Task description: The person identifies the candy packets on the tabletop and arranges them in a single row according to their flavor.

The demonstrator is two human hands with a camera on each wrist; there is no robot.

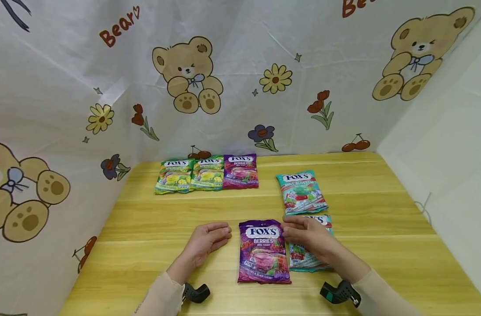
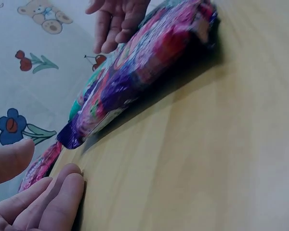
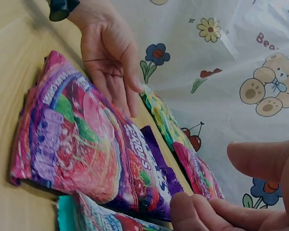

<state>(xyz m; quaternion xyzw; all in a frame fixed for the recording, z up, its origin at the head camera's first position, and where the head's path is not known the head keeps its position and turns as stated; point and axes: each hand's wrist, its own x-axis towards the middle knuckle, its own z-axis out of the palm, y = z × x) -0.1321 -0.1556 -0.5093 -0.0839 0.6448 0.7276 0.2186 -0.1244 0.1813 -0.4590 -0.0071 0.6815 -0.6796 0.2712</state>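
Observation:
A purple bag of Fox's Berries candy (image 1: 264, 256) lies face up near the front of the table, between the two hands. My left hand (image 1: 206, 242) is just left of it, fingers extended and a gap of bare wood between. On the other side, my right hand (image 1: 309, 237) has its fingertips right at the bag's upper right edge. That hand partly covers a teal mint candy bag (image 1: 309, 262). In the right wrist view the purple bag (image 3: 82, 139) slopes between the hands, with the left palm (image 3: 113, 62) facing it.
Another teal Mint Blossom bag (image 1: 302, 193) lies behind the covered one. Along the back left, two Springtea bags (image 1: 175, 177) and a purple Berries bag (image 1: 240, 173) form a row. A bear-print cloth (image 1: 236, 87) hangs behind the wooden table (image 1: 177, 215); a white wall (image 1: 442, 153) stands at right.

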